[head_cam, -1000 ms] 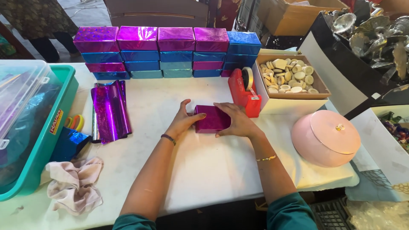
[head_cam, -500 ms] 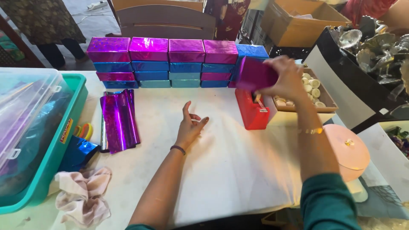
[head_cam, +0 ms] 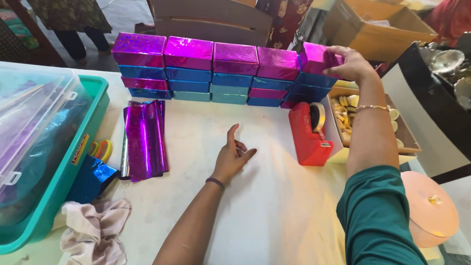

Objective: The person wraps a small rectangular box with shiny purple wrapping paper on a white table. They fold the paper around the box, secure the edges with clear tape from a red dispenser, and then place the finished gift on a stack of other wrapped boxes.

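Note:
My right hand [head_cam: 349, 63] grips a box wrapped in shiny purple foil [head_cam: 316, 58] and holds it on top of the right end of a stacked wall of purple and blue foil-wrapped boxes [head_cam: 211, 73] at the back of the white table [head_cam: 260, 206]. My left hand [head_cam: 231, 157] rests flat on the table with fingers spread and holds nothing. A red tape dispenser [head_cam: 309, 133] stands just right of the left hand, under my right forearm.
Purple foil sheets [head_cam: 144, 138] lie left of centre. A teal bin with a clear lid [head_cam: 37, 147] fills the left side, a blue foil piece [head_cam: 93, 179] and a pink cloth [head_cam: 93, 230] beside it. A box of pale shells [head_cam: 365, 120] and a round pink container [head_cam: 429, 208] sit at right.
My right hand lifted the purple box from the table's middle and carried it back and right onto the stack's right end. My left hand let go and stayed on the table.

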